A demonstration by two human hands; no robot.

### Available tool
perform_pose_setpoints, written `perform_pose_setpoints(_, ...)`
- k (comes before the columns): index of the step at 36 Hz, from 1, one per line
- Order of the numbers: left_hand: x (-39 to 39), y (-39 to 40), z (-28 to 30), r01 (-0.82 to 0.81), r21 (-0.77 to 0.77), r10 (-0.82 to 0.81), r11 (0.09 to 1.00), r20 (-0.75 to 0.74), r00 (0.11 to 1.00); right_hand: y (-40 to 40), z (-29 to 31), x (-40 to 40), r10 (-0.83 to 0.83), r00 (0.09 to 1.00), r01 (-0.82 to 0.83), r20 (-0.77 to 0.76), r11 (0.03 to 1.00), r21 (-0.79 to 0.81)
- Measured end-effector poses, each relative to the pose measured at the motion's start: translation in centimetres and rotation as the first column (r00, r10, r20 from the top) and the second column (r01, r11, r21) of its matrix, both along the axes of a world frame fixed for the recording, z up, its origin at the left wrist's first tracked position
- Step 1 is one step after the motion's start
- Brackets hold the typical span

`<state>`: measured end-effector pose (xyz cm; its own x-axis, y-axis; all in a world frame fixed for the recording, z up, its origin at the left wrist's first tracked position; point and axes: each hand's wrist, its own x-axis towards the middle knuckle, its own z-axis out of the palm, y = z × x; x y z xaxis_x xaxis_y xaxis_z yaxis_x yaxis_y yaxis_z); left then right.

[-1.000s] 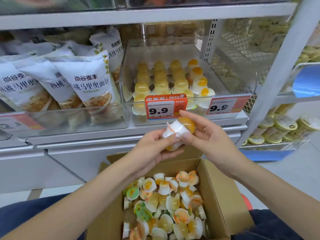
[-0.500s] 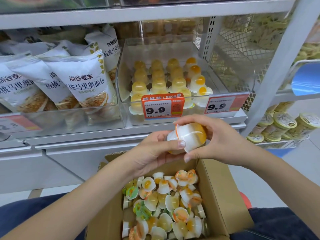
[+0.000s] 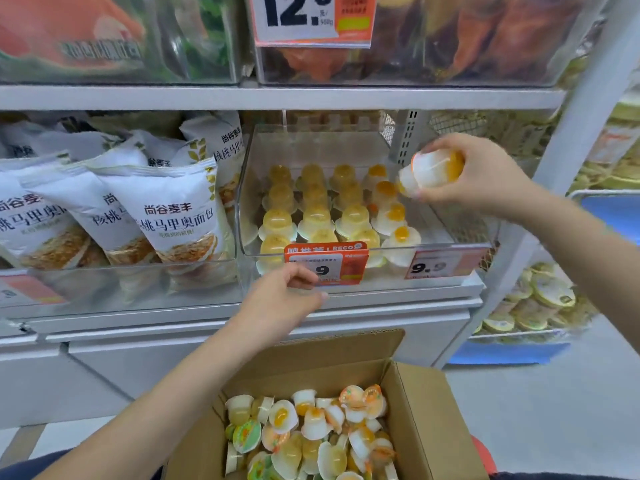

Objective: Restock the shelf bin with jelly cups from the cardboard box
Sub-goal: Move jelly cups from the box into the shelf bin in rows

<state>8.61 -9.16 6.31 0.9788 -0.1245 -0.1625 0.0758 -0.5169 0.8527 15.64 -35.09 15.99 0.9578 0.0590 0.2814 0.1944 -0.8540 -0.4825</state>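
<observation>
My right hand (image 3: pixel 485 174) grips two white-and-orange jelly cups (image 3: pixel 431 171) and holds them over the right side of the clear shelf bin (image 3: pixel 450 230). Inside the bin, rows of yellow jelly cups (image 3: pixel 315 216) stand upside down, with egg-like orange-centred ones in the right row. My left hand (image 3: pixel 280 301) hangs in front of the bin's orange price tag (image 3: pixel 349 261), fingers loosely curled and holding nothing. Below, the open cardboard box (image 3: pixel 426 407) holds several loose jelly cups (image 3: pixel 311 434).
White bread bags (image 3: pixel 173 220) fill the clear bin to the left. A shelf above carries packed goods behind a price tag (image 3: pixel 311 19). A white upright post (image 3: pixel 561 161) stands on the right, with round lidded cups (image 3: pixel 540 299) beyond it.
My right hand has lifted the jelly cups up and to the right, from in front of the price tag to over the bin. My left hand let go and stays low.
</observation>
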Motion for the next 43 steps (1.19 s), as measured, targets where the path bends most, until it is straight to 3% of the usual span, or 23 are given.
perform_pose_setpoints(4, 0.8, 0.5, -0.4, 0.093, 0.272, -0.134, 0.958, 0.137, 0.981, -1.2, 0.8, 7.6, 0.032, 0.995, -0.066, -0.096, 0.925, -0.375)
perform_pose_setpoints(6, 0.9, 0.6, -0.5, 0.098, 0.314, -0.155, 0.944, 0.160, 0.975, -1.6, 0.4, 11.0, 0.008, 0.984, -0.105, -0.177, 0.831, -0.546)
perform_pose_setpoints(8, 1.2, 0.8, -0.6, 0.104, 0.305, -0.157, 0.947, 0.153, 0.976, -1.9, -0.2, 13.4, -0.001, 0.968, -0.155, -0.251, 0.784, -0.602)
perform_pose_setpoints(12, 2.0, 0.9, -0.5, 0.122, 0.137, -0.128, 0.983, 0.033, 0.991, -2.5, -1.9, 16.5, 0.021, 0.933, -0.262, -0.358, 0.722, -0.641)
perform_pose_setpoints(17, 2.2, 0.9, -0.9, 0.119, 0.204, -0.144, 0.972, 0.112, 0.983, -2.8, -4.4, 19.1, 0.039, 0.910, -0.342, -0.412, 0.633, -0.695)
perform_pose_setpoints(27, 2.3, 1.0, -1.1, 0.119, 0.182, -0.139, 0.976, 0.099, 0.985, -2.2, -6.3, 20.0, -0.027, 0.909, -0.283, -0.416, 0.693, -0.663)
perform_pose_setpoints(43, 2.2, 0.9, -0.9, 0.115, 0.155, -0.128, 0.981, 0.078, 0.989, -2.2, -6.3, 20.0, -0.024, 0.916, -0.277, -0.401, 0.685, -0.674)
